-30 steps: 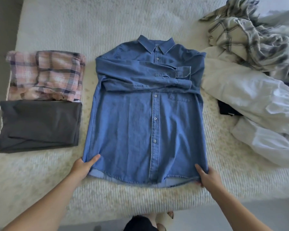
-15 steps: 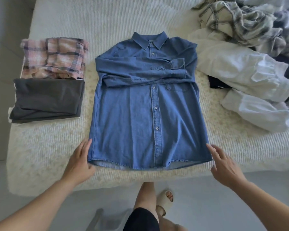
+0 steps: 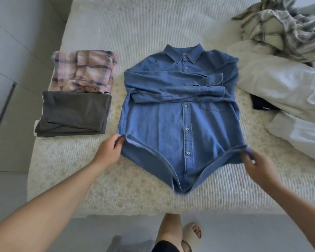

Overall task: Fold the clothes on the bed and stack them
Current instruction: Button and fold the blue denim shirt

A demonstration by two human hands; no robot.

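Note:
A blue denim shirt (image 3: 182, 113) lies front-up in the middle of the bed (image 3: 135, 24), both sleeves folded across the chest. My left hand (image 3: 108, 151) pinches the shirt's lower left corner. At the lower right corner my right hand (image 3: 256, 165) grips the hem. Both corners are lifted off the bed, so the hem sags to a point in the middle near the bed's front edge. Two folded garments lie to the left: a pink plaid one (image 3: 85, 70) and, in front of it, a dark grey one (image 3: 74, 113).
An unfolded heap fills the right side of the bed: white garments (image 3: 287, 95), a grey-and-cream plaid piece (image 3: 284, 26) and a bit of black cloth (image 3: 260, 104). My leg and a sandal (image 3: 193, 231) show on the floor below the bed's front edge.
Both hands went from lying flat beside the hem to gripping the shirt's bottom corners and lifting them. The hem now sags in the middle. The camera view shifted back a little.

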